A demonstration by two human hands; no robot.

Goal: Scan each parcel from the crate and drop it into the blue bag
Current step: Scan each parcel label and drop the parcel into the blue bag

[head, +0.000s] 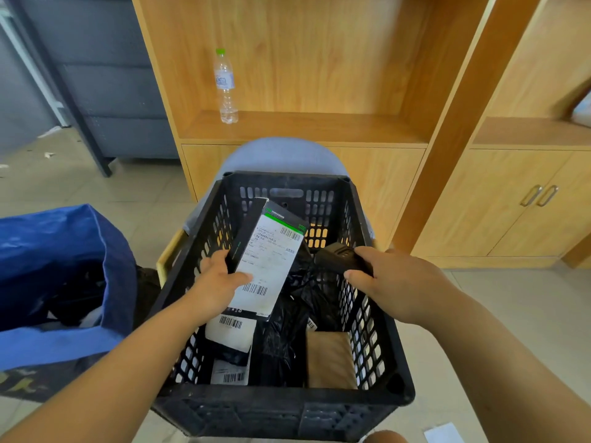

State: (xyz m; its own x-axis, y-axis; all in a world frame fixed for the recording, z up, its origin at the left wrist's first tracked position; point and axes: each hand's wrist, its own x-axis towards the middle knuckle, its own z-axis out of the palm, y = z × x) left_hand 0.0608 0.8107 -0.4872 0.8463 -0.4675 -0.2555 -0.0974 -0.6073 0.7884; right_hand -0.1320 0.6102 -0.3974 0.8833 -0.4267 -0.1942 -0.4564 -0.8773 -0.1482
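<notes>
Head view: left hand (217, 282) holds parcel (271, 260); right hand (393, 279) half-hides scanner (335, 258).

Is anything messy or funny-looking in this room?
A little. White scraps lie scattered on the floor tiles by the grey furniture at the far left, and a loose white sheet lies on the floor near the crate. Inside the crate the parcels lie jumbled, but nothing looks spilled or broken.
</notes>
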